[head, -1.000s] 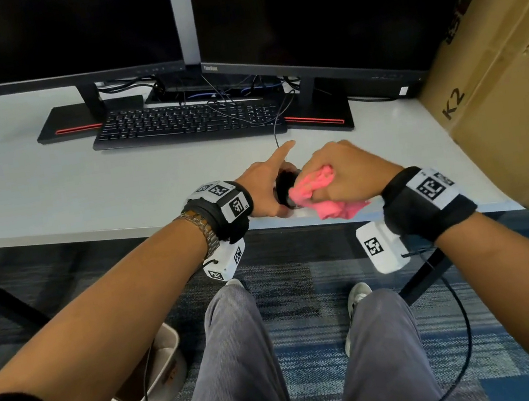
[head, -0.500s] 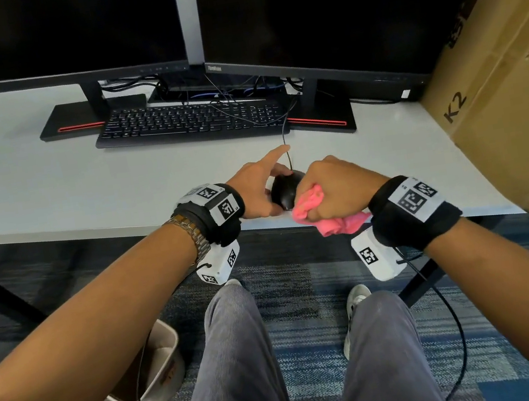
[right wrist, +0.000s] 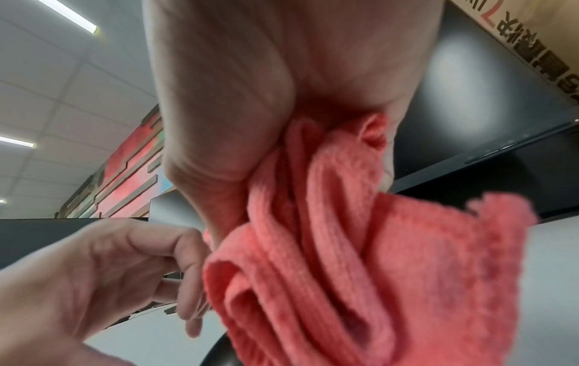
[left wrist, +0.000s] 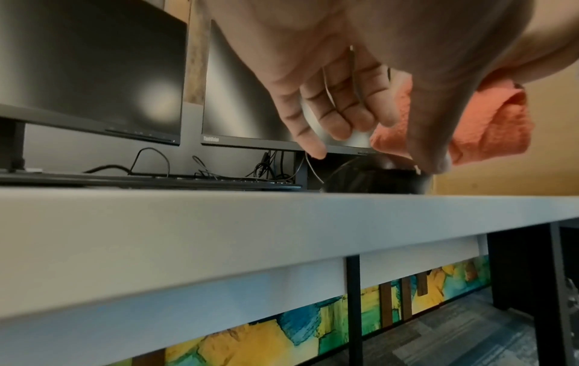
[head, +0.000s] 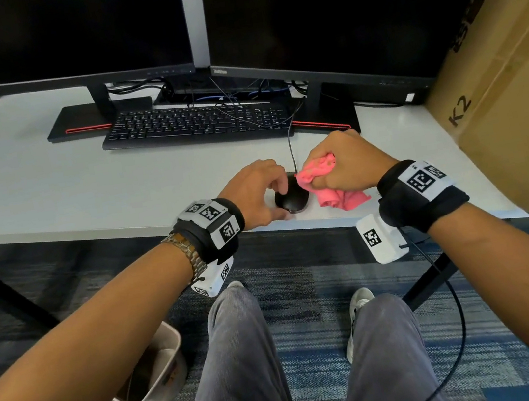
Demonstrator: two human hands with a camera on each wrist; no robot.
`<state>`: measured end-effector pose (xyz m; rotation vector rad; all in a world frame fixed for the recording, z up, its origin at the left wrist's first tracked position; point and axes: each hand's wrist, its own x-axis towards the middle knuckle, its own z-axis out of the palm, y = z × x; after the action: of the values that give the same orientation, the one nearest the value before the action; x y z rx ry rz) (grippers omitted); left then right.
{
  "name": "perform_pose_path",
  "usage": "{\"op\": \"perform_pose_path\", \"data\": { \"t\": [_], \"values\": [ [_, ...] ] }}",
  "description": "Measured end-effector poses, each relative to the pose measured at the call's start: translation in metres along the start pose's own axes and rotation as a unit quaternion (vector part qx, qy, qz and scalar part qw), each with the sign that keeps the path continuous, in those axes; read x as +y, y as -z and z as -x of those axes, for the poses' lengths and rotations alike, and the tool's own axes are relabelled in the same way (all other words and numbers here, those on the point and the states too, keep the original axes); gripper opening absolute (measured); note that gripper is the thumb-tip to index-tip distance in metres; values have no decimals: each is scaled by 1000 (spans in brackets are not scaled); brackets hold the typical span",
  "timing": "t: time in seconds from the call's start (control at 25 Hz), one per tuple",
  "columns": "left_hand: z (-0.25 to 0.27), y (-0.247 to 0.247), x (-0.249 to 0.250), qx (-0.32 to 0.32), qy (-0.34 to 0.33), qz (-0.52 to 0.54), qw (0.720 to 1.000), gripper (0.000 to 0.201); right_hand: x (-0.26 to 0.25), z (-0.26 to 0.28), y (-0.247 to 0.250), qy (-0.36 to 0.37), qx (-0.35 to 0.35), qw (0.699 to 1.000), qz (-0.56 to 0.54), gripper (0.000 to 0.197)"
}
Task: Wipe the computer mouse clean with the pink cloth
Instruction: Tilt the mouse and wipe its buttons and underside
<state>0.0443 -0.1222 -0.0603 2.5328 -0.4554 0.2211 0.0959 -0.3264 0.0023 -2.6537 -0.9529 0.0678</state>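
Observation:
A black computer mouse sits on the white desk close to its front edge, its cable running back to the keyboard. My left hand holds the mouse from the left, curled fingers on its far side and thumb on its near rim. My right hand grips the bunched pink cloth just right of the mouse; a cloth fold touches the mouse's top right. In the right wrist view the cloth hangs from my fist over the mouse.
A black keyboard and two dark monitors stand at the back of the desk. A large cardboard box fills the right side. A waste bin stands on the carpet under the desk, left of my knees.
My left index finger, earlier pointing forward, has curled down onto the mouse. My right hand has drawn the cloth off the mouse's top toward the far right, so more of the mouse shows.

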Motion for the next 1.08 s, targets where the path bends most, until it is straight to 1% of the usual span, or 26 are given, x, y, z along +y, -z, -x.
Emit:
{"op": "perform_pose_path", "data": {
  "t": [0.04, 0.16, 0.28, 0.4, 0.56, 0.64, 0.8, 0.88, 1.0, 1.08],
  "values": [
    [3, -1, 1, 2, -8, -18, 1000, 40, -1, 1, -1, -4, 7, 1000, -8, 35],
    [7, -6, 5, -5, -17, -75, 997, 42, -2, 0, -5, -12, -1, 1000, 1, 29],
    [9, -12, 10, 2, -23, -124, 992, 43, 1, -4, -8, -28, 5, 1000, -13, 38],
    [8, -13, 14, 4, -13, -149, 989, 41, 4, -5, -10, -32, 1, 999, -6, 35],
    [6, -14, 15, -9, 13, -173, 985, 44, 6, -7, -11, -35, -3, 999, -9, 36],
    [7, -15, 14, -10, 9, -178, 984, 42, 7, -8, -12, -37, -6, 999, -5, 36],
    [12, -15, 12, 26, -28, -162, 986, 30, 8, -9, -13, -35, -8, 999, -9, 39],
    [13, -15, 10, 45, -27, -149, 987, 25, 11, -10, -14, -33, -6, 999, -7, 37],
    [12, -12, 7, 76, 4, -96, 992, 19, 13, -11, -14, -29, -2, 1000, -10, 33],
    [7, -7, 5, 105, 46, -18, 993, 13, 12, -9, -13, -13, 0, 1000, -26, 25]
  ]
}}
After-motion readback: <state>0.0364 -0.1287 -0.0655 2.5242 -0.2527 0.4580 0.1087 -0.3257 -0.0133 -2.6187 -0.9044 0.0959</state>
